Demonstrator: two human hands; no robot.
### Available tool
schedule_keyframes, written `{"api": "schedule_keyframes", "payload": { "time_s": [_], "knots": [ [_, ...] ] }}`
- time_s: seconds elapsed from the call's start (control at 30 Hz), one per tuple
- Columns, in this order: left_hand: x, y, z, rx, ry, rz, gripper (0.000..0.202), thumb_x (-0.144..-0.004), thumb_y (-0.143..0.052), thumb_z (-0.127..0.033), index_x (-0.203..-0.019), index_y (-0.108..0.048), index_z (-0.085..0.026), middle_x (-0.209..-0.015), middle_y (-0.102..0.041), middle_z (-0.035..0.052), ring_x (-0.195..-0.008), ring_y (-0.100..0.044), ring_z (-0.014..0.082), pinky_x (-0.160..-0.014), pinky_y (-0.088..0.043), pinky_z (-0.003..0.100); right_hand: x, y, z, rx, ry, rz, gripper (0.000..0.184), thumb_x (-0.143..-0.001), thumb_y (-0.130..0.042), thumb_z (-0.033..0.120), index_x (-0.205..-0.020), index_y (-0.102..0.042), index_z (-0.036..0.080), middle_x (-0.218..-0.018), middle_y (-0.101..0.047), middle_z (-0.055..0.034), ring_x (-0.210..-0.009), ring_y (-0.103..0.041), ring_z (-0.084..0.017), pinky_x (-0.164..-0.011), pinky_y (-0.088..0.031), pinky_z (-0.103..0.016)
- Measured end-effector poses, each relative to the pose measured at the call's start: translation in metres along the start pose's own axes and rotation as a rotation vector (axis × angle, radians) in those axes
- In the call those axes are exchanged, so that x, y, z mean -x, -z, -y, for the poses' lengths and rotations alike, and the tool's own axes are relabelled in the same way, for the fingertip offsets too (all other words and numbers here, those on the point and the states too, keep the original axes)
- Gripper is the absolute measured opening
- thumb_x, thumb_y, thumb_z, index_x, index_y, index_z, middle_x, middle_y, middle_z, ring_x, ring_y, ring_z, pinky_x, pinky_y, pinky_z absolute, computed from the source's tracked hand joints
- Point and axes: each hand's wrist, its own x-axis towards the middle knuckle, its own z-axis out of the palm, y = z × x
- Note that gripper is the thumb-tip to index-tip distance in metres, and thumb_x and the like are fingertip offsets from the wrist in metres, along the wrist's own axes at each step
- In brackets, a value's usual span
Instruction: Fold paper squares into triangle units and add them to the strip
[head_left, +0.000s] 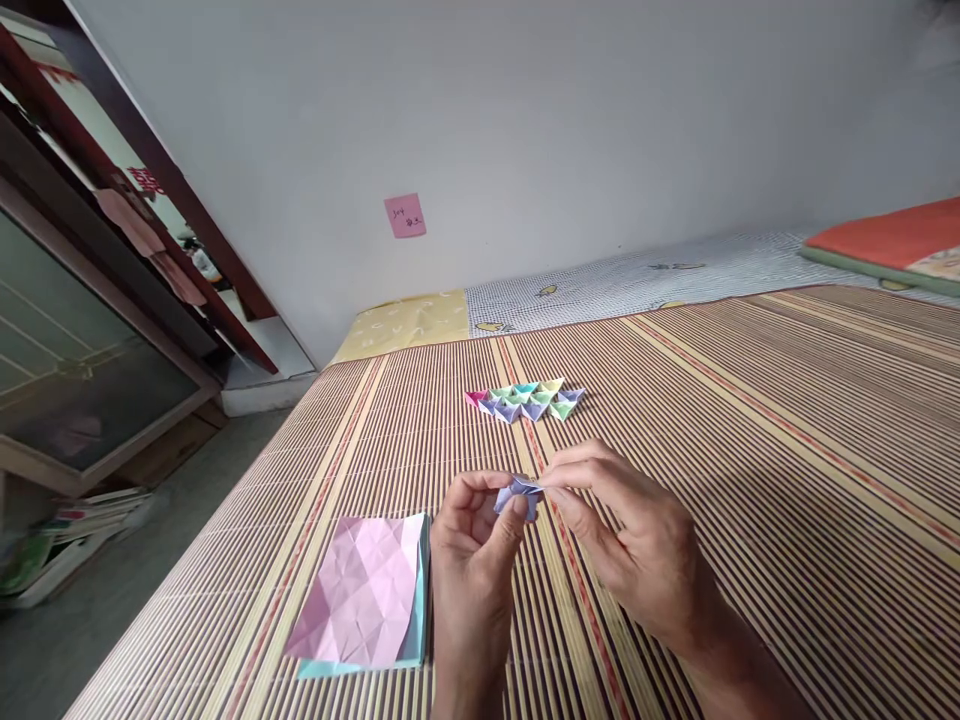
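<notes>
My left hand pinches a small folded purple paper between thumb and fingers, over the striped mat. From the right, my right hand grips the paper's edge with thumb and fingertips; part of the fold is hidden by the fingers. Beyond both hands lies a cluster of small folded paper boats in pink, green, teal, yellow and purple. To the left of my left hand is a creased pink sheet, lying on a stack of teal paper.
The bamboo mat covers the bed. A patterned sheet runs along the wall, with a folded red-orange cloth at the right. A pink note is stuck to the wall. A glass-paned door stands at the left beside a box of papers.
</notes>
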Motion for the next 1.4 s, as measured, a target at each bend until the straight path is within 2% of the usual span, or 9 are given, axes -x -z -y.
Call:
{"api": "schedule_keyframes", "payload": {
  "time_s": [0.3,0.57,0.73,0.87,0.97,1.1,1.27,1.4],
  "knots": [
    [0.001,-0.002,-0.004,0.048,0.037,-0.049,0.023,-0.079,-0.086,-0.028,-0.088,-0.068,-0.016,-0.08,-0.07,0.0009,-0.073,-0.064,0.0109,-0.073,-0.054,0.021,0.001,-0.001,0.001,0.009,0.031,0.036,0.017,-0.1,-0.055,0.008,-0.099,-0.062,0.023,-0.097,-0.067,-0.0047,-0.095,-0.069,-0.019,-0.081,-0.058,-0.031],
    [-0.001,0.0,-0.004,0.041,0.046,-0.015,0.022,-0.078,-0.086,-0.025,-0.082,-0.066,-0.015,-0.074,-0.071,0.0011,-0.067,-0.065,0.0115,-0.067,-0.056,0.023,0.002,0.002,0.002,0.015,0.035,0.054,0.017,-0.1,-0.054,0.008,-0.099,-0.061,0.024,-0.096,-0.066,-0.0038,-0.095,-0.068,-0.018,-0.082,-0.056,-0.031],
    [0.004,-0.003,-0.002,-0.161,-0.026,-0.099,0.015,-0.084,-0.079,-0.024,-0.087,-0.066,-0.017,-0.078,-0.072,0.0021,-0.072,-0.068,0.0135,-0.071,-0.057,0.025,0.003,0.0,0.002,0.065,-0.022,0.043,0.01,-0.096,-0.057,0.013,-0.098,-0.061,0.022,-0.099,-0.066,-0.0059,-0.098,-0.066,-0.021,-0.084,-0.055,-0.036],
    [0.007,-0.007,0.002,-0.319,-0.069,-0.121,0.014,-0.084,-0.078,-0.026,-0.088,-0.067,-0.018,-0.079,-0.073,0.0035,-0.065,-0.067,0.014,-0.066,-0.057,0.026,0.004,-0.006,0.001,0.125,-0.044,0.04,0.017,-0.094,-0.053,0.009,-0.1,-0.063,0.021,-0.101,-0.066,-0.0069,-0.098,-0.065,-0.022,-0.085,-0.055,-0.039],
    [0.006,-0.007,0.006,-0.394,-0.11,-0.141,0.011,-0.083,-0.077,-0.024,-0.088,-0.068,-0.018,-0.075,-0.071,0.0025,-0.062,-0.066,0.0143,-0.063,-0.057,0.026,0.004,-0.009,-0.001,0.177,-0.057,0.054,0.019,-0.091,-0.054,0.004,-0.093,-0.064,0.019,-0.098,-0.066,-0.0063,-0.092,-0.065,-0.021,-0.081,-0.055,-0.037],
    [0.004,-0.006,0.008,-0.487,-0.148,-0.17,0.007,-0.084,-0.074,-0.023,-0.089,-0.07,-0.019,-0.069,-0.068,0.0009,-0.063,-0.066,0.0156,-0.064,-0.057,0.026,0.003,-0.008,-0.001,0.314,0.004,0.039,0.019,-0.095,-0.056,0.004,-0.084,-0.067,0.016,-0.092,-0.066,-0.0071,-0.085,-0.063,-0.021,-0.077,-0.053,-0.036],
    [0.003,-0.006,0.01,-0.513,-0.144,-0.143,0.007,-0.084,-0.074,-0.022,-0.089,-0.07,-0.019,-0.069,-0.067,0.0006,-0.062,-0.064,0.015,-0.065,-0.057,0.027,0.002,-0.005,0.0,0.392,0.014,0.079,0.025,-0.094,-0.056,-0.001,-0.079,-0.069,0.015,-0.086,-0.064,-0.0075,-0.083,-0.062,-0.021,-0.076,-0.051,-0.035],
    [0.004,-0.006,0.01,-0.504,-0.114,-0.104,0.008,-0.083,-0.075,-0.022,-0.089,-0.071,-0.019,-0.064,-0.063,-0.0015,-0.058,-0.061,0.0138,-0.066,-0.057,0.027,0.002,-0.002,0.0,0.416,-0.01,0.115,0.027,-0.092,-0.059,-0.002,-0.073,-0.065,0.015,-0.083,-0.062,-0.0059,-0.079,-0.059,-0.019,-0.072,-0.049,-0.034]
  ]
}}
